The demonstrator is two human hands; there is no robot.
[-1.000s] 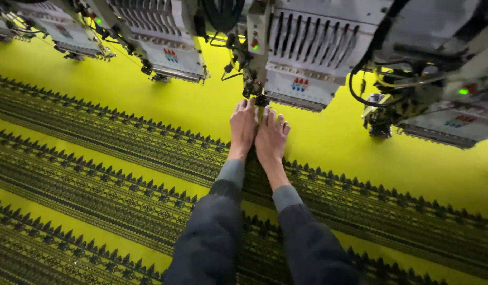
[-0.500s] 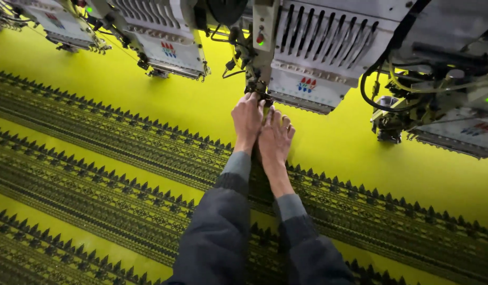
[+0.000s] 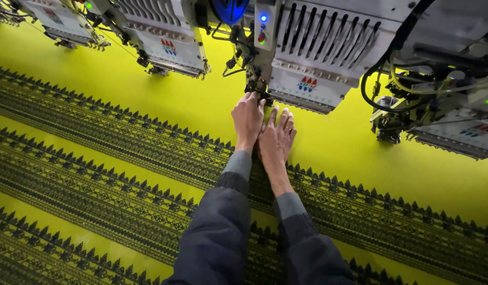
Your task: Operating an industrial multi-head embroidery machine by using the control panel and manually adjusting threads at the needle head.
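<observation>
Head view, looking down a multi-head embroidery machine. Both arms stretched forward over the yellow fabric (image 3: 149, 100), which lies flat under the row of heads and carries dark bands of stitched pattern (image 3: 122, 158) with saw-tooth edges. Left hand (image 3: 247, 117) is raised to the needle area (image 3: 261, 94) at the lower corner of the middle embroidery head (image 3: 317, 58); fingers curled together up against the needle parts, apparently pinching something small, though whether it is a thread or the needle itself cannot be told. Right hand (image 3: 278, 138) lies just beside it, fingers spread apart and flat on the plain yellow cloth, holding nothing, seemingly steadying the fabric directly below the head. The two hands touch at the thumbs' side. Neighbouring heads sit to the left (image 3: 165, 45) and right (image 3: 444, 124), the right one with looped yellow hoses (image 3: 397, 74). Risks as judged: fingertips lie directly under the needles, so any start of the machine would strike them; a tug by the left hand could snap or unthread the thread; pressure from the flat right hand could shift or pucker the cloth and throw the pattern out of register.
</observation>
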